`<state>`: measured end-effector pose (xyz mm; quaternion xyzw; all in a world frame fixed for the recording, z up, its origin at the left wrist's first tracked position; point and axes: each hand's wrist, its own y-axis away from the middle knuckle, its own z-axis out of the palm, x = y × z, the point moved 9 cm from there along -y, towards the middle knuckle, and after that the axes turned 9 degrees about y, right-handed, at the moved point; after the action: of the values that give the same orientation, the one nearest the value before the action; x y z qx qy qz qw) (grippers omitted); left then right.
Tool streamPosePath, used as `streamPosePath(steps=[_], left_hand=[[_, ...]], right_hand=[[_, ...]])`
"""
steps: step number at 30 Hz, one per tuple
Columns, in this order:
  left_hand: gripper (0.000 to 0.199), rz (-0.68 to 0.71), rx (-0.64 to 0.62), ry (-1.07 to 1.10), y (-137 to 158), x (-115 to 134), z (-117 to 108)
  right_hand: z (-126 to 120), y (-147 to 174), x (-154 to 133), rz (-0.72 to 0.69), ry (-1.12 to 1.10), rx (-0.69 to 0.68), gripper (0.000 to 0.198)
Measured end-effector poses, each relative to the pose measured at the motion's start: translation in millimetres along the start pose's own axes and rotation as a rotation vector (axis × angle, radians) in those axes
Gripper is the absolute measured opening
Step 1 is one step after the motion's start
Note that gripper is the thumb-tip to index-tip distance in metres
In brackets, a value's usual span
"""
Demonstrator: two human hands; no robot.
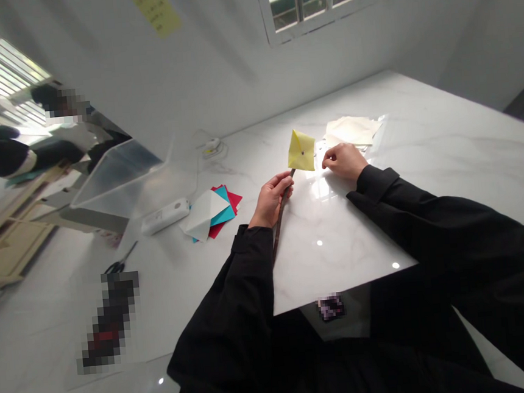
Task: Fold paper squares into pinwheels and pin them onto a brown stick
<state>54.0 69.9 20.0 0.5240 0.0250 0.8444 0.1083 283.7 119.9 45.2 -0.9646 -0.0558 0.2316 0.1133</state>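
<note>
My left hand (273, 200) is closed around a thin brown stick (279, 228), which slants up from near my sleeve. At the stick's top end sits a yellow folded-paper square (301, 151) with a small dark pin head at its centre; it looks like a paper pinwheel. To its right, my right hand (344, 162) hovers low by the table with its fingers curled and pinched together. Whether anything small is between those fingertips I cannot make out. Just behind the right hand lies a stack of cream paper sheets (350, 130) on a clear plastic sleeve.
White, blue and red paper sheets (209, 216) lie left of my left hand, beside a white power strip (166, 216). A clear plastic bin (123, 181) stands farther left. Scissors (120, 262) rest near the table's left side. Another person (62, 137) is at the far left.
</note>
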Motion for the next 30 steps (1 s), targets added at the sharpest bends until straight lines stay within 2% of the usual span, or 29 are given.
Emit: streamPosePath(steps=[6, 10, 13, 18, 23, 25, 28, 30], left_hand=[[0.039, 0.004, 0.018, -0.005, -0.7, 0.3, -0.4], [0.040, 0.002, 0.004, -0.011, 0.2, 0.7, 1.1], [0.040, 0.012, -0.007, -0.026, 1.5, 1.8, 1.7], [0.040, 0.013, -0.006, -0.037, 2.9, 2.5, 1.5], [0.038, 0.010, -0.023, -0.068, 4.6, 2.2, 5.4], [0.037, 0.008, -0.029, -0.066, 4.6, 1.6, 5.9], [0.038, 0.008, -0.009, -0.038, 2.9, 1.0, 1.8], [0.039, 0.006, 0.003, -0.019, 1.2, 0.7, -1.5]], right_hand=[[0.2, -0.7, 6.0, 0.036, -0.015, 0.023, 0.020], [-12.5, 0.6, 11.2, 0.112, -0.051, 0.123, 0.043], [-19.0, 1.5, 10.6, 0.117, -0.080, 0.164, 0.059], [-17.1, 2.8, 5.7, 0.086, -0.080, 0.131, 0.051], [-24.7, 6.2, -2.4, 0.031, -0.115, 0.180, 0.071], [-21.4, 4.8, -2.6, 0.016, -0.090, 0.150, 0.061], [-3.0, 0.2, 2.2, 0.015, 0.005, 0.000, 0.030], [7.4, -1.8, 5.9, 0.015, 0.037, -0.075, 0.026]])
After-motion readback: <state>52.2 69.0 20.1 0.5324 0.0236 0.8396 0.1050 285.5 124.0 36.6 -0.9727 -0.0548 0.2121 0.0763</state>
